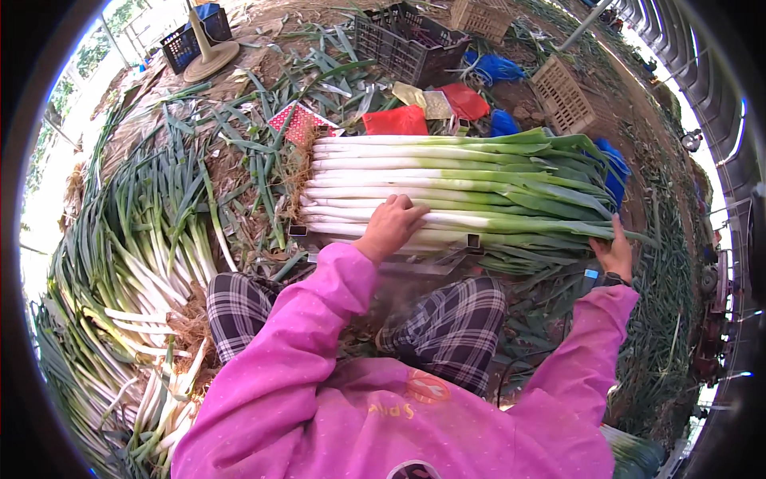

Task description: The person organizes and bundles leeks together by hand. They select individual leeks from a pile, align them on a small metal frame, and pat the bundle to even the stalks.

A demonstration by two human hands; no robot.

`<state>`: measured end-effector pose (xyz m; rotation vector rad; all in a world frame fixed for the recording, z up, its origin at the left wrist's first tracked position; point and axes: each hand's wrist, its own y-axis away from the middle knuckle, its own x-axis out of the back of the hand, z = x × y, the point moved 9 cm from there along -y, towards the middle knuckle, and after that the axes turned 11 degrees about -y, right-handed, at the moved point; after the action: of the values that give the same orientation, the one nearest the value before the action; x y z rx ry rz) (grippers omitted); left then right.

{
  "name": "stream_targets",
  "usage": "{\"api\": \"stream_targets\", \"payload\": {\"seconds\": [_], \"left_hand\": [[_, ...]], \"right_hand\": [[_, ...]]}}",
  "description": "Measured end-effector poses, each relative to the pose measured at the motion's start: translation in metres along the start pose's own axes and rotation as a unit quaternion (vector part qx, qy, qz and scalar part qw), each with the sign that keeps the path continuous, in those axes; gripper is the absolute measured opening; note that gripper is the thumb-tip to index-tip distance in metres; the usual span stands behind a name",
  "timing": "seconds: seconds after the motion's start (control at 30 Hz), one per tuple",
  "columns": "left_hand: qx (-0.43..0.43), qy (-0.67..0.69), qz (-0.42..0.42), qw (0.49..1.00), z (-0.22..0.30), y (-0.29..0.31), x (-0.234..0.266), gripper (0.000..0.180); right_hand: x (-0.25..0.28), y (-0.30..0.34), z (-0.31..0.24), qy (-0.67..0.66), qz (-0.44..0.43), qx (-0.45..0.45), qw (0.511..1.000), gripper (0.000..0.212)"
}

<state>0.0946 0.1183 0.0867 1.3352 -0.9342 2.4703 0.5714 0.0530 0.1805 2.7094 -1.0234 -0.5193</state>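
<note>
A row of leeks (447,173) lies side by side in front of me on a low metal frame (435,263), roots to the left and green leaves to the right. Over the white stalks at the near side, my left hand (392,227) curls its fingers round a leek. At the leafy ends on the right, my right hand (614,251) closes its thumb and fingers on leek leaves (590,228). Whether both hands grip the same leek I cannot tell. Root tufts (299,180) hang at the row's left end.
A large heap of loose leeks (152,263) spreads at my left. Beyond the row lie red sheets (396,121) and blue plastic (495,68). A black crate (403,48), a tan crate (562,96) and a round-based stand (211,60) stand farther off. Cut leaves litter the ground.
</note>
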Motion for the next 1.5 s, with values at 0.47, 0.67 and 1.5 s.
{"api": "stream_targets", "payload": {"seconds": [0.47,0.67,1.5], "left_hand": [[0.025,0.018,-0.045,0.999,-0.009,0.009,0.002,0.022],[0.04,-0.045,0.017,0.998,-0.005,0.019,0.001,0.023],[0.263,-0.098,0.165,0.945,-0.132,0.203,0.318,0.031]], "right_hand": [[0.009,0.06,-0.163,0.568,0.183,0.453,0.663,0.031],[-0.197,0.143,0.087,0.588,-0.26,0.522,0.561,0.034],[-0.12,0.047,0.173,0.792,-0.284,0.424,0.335,0.055]]}}
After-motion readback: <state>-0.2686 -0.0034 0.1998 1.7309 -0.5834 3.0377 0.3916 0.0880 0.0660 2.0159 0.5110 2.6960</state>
